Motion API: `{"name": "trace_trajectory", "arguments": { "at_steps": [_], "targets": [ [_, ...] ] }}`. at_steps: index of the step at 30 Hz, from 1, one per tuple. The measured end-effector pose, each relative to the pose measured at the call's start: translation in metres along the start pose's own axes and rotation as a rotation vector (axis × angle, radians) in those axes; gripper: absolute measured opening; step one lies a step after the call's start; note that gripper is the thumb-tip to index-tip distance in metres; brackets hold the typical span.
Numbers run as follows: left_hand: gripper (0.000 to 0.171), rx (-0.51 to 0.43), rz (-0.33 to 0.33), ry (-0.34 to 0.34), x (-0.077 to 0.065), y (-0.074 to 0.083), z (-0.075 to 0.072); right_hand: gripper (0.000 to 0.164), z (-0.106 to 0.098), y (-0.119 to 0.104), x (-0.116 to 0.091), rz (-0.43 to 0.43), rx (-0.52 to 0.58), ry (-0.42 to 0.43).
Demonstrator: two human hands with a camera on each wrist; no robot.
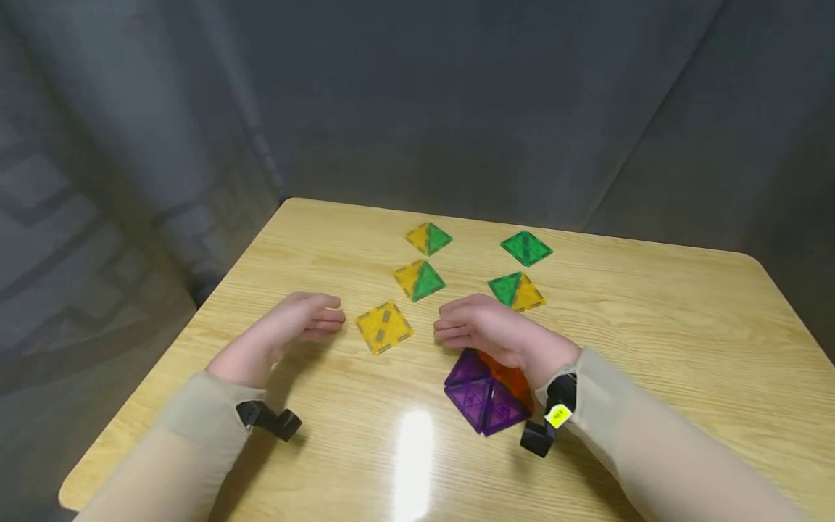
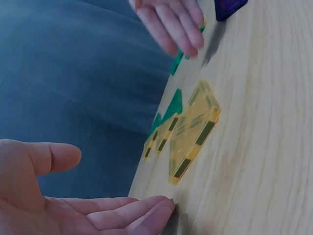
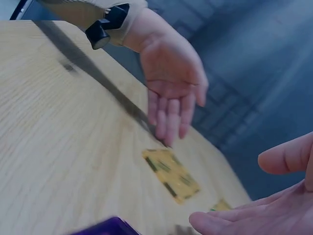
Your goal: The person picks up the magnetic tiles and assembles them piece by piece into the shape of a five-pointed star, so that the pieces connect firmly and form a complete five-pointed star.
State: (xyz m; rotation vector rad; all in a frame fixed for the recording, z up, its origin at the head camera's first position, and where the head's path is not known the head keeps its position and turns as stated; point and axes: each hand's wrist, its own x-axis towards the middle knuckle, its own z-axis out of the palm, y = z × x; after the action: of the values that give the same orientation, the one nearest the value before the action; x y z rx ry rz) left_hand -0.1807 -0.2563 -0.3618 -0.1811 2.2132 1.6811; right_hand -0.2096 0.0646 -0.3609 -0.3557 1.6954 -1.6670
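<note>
My left hand (image 1: 296,322) hovers palm inward with relaxed, straight fingers, just left of a yellow diamond of translucent magnetic tiles (image 1: 385,328). Opposite it, my right hand (image 1: 485,326) also holds nothing, its fingers extended toward the left. The yellow diamond lies flat on the table between both hands, apart from either. Below the right hand sits a group of purple triangle tiles (image 1: 466,399) joined to orange tiles (image 1: 512,377), which the hand and wrist partly cover. A green-and-yellow diamond (image 1: 505,286) lies just beyond the right hand, partly hidden in the left wrist view.
Farther back on the wooden table (image 1: 652,326) lie two more yellow-and-green diamonds, a nearer one (image 1: 420,280) and a farther one (image 1: 428,239), plus an all-green diamond (image 1: 526,248). Dark grey curtains (image 1: 457,109) hang behind the table's far edge and along its left.
</note>
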Motion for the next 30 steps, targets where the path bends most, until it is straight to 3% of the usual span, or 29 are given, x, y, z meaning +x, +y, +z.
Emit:
{"name": "trace_trajectory", "arguments": {
  "at_steps": [5,11,30],
  "targets": [
    [0.058,0.007,0.002,-0.01,0.006,0.0,0.007,0.06,0.013,0.006,0.017,0.041,0.042,0.022],
    [0.057,0.011,0.024,-0.023,0.009,-0.003,0.011,0.058,0.021,0.009,0.021,0.036,0.072,0.007],
    [0.04,-0.124,0.008,0.083,0.016,-0.016,0.02,0.052,0.027,0.018,0.03,0.038,0.214,0.024]
  ]
}}
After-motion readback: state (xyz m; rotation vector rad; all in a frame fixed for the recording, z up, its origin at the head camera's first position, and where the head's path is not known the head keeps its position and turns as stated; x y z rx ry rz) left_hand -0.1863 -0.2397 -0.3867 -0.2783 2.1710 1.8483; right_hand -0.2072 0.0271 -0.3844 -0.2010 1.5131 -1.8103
